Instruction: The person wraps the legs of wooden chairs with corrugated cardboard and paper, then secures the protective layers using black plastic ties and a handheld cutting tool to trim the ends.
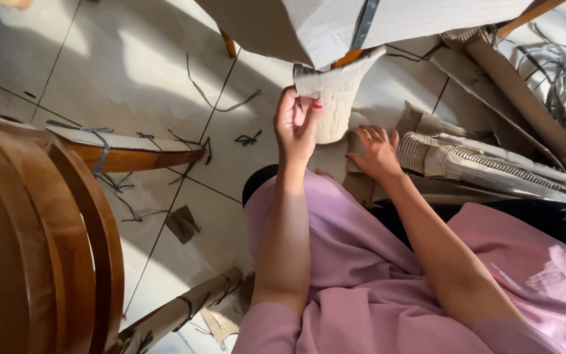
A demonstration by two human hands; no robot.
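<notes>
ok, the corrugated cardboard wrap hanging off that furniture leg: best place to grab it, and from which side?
Judging by its pose, the loose top edge of the cardboard wrap, from the left, where the left hand already pinches it. The sheet curls around the leg and that flap stands free; the right hand rests lower on flat cardboard pieces.

The person is wearing a loose, soft pink garment [368,275] that is draping in folds over the lap and ending in short sleeves near the elbows, leaving both forearms bare. A faint pale print is showing on the fabric at one side. The left hand [296,124] is showing red-painted fingernails, while the right hand [378,152] is wearing nothing.
</notes>
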